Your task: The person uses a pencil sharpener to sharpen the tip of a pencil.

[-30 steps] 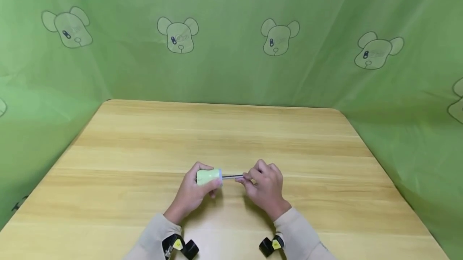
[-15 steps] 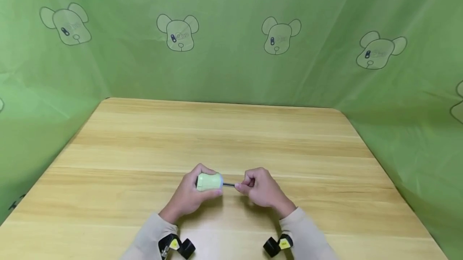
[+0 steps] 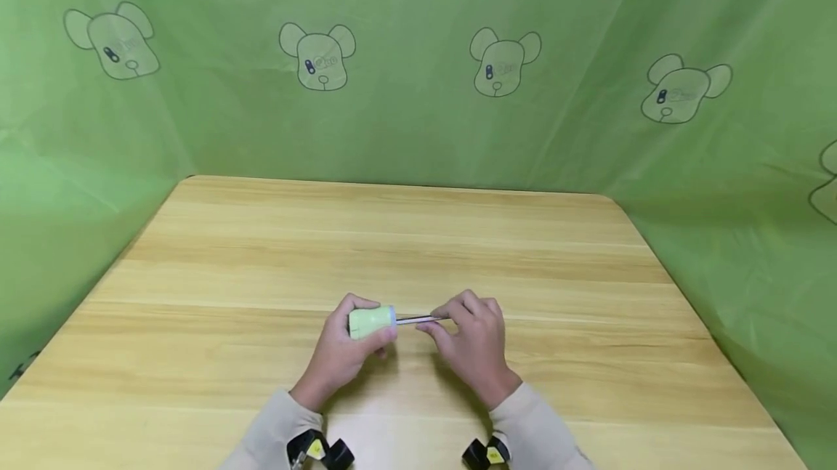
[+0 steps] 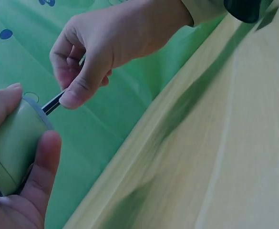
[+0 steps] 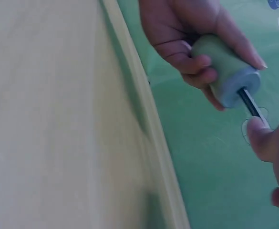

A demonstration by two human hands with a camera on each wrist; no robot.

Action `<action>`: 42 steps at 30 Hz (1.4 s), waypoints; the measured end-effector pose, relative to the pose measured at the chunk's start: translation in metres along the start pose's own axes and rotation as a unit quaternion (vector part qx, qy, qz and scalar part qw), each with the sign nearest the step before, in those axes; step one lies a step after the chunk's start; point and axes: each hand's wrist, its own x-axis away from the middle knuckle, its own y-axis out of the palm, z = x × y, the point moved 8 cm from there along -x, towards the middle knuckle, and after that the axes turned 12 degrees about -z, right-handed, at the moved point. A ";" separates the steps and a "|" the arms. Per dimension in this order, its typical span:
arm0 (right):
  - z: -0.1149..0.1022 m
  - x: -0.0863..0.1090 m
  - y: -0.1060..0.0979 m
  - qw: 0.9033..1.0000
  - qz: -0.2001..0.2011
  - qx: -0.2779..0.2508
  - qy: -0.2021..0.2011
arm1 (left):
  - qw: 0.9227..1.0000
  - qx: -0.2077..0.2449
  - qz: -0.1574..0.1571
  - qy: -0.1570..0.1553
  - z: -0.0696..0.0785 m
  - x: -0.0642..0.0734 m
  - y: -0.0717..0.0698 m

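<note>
My left hand [image 3: 335, 355] grips a light green, barrel-shaped pencil sharpener [image 3: 369, 322] with a blue-grey end face, thumb on the near side. It lies on its side in the hand, above the table, and that end face points right. From the hole in the face comes a slim dark pencil [image 5: 250, 102] with a pale stripe; its tip is hidden inside. My right hand [image 3: 474, 346] pinches the pencil between thumb and fingers, a short way out from the face. In the left wrist view, the right thumb [image 4: 77, 93] presses along the pencil.
The wooden table [image 3: 392, 245] spreads under both hands. Green cloth [image 3: 418, 128] printed with bear faces hangs behind it and at both sides. A black wrist camera [image 3: 339, 454] is strapped at the left sleeve, and another wrist camera [image 3: 476, 455] at the right.
My right hand rolled over and dipped, then turned back with its fingers straighter, twisting about the pencil. The sharpener tilted slightly and shifted a little left, still in the left hand.
</note>
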 end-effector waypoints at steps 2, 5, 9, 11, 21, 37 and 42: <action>-0.002 0.002 -0.002 1.000 0.028 0.005 -0.011 | 1.000 0.004 -0.003 -0.001 0.000 -0.001 0.001; -0.002 0.003 -0.001 0.999 0.045 0.001 -0.019 | 1.000 -0.005 -0.004 0.001 0.001 -0.001 0.002; 0.000 0.004 0.004 0.999 0.029 -0.016 -0.014 | 0.999 -0.038 -0.002 0.010 0.006 0.000 0.000; 0.001 0.004 0.006 1.000 0.012 -0.023 -0.007 | 0.998 -0.059 -0.005 0.016 0.008 0.000 -0.001; 0.029 0.011 0.039 0.881 -0.330 -0.264 0.212 | 0.981 -0.158 -0.079 0.084 0.013 0.000 0.011; 0.018 -0.003 -0.011 0.999 0.027 -0.030 -0.014 | 0.999 0.042 0.000 0.012 0.008 -0.003 -0.010; 0.018 0.001 -0.021 0.992 0.099 -0.037 -0.073 | 0.998 0.065 -0.007 0.001 0.010 0.000 -0.012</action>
